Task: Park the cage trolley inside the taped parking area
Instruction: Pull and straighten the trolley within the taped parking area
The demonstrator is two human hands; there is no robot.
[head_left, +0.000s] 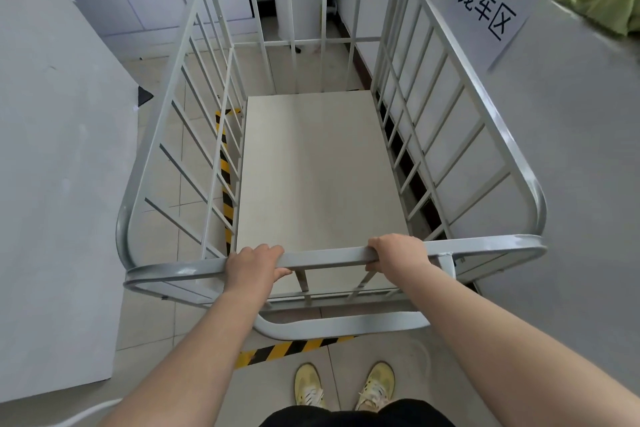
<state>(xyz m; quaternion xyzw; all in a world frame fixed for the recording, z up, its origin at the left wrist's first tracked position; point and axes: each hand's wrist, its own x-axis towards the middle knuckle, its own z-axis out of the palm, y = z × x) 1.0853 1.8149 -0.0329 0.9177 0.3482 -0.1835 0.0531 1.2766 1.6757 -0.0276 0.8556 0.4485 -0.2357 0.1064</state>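
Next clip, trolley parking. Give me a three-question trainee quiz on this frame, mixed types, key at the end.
1. True or false: both hands grip the trolley's near top rail.
2. The wall sign is on which side of the trolley? A) left B) right C) behind the person
3. Fill in: the striped tape runs along the trolley's ____ side and across the floor in front of the shoes.

Key: 1 true, left hand and right hand wrap the rail. 2 B. 3 left.

my one head camera looks steeply forward and down, close over my left hand (254, 265), right hand (398, 253) and shoes (343, 388).
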